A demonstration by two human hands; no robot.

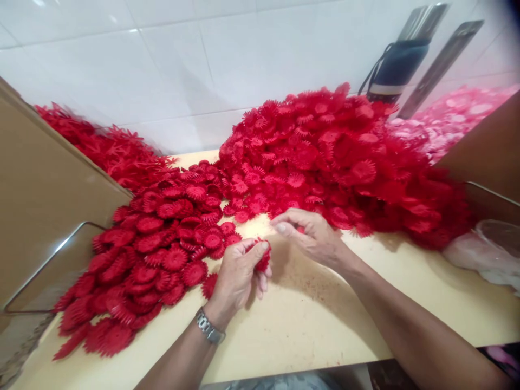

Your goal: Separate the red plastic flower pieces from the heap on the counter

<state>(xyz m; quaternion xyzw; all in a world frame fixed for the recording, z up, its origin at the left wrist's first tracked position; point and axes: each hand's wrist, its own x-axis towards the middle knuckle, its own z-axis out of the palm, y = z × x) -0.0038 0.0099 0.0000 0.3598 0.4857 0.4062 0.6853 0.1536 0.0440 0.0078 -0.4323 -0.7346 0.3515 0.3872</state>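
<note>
head view: i pinch the red flower (263, 259) in my left hand (238, 276); right hand (311, 234) curls over a small red piece, so i align centres squarely.

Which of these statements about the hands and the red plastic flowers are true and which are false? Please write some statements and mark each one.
1. The left hand has its grip shut on a red flower piece. True.
2. The right hand rests flat on the bare table, far from any flowers. False: it is at the edge of the big red pile, with its fingers pinched together.
3. A wristwatch is on the left wrist. True.
4. All the flower piles are red. False: a pink pile lies at the back right.
5. A cardboard box stands on the left. True.
</note>
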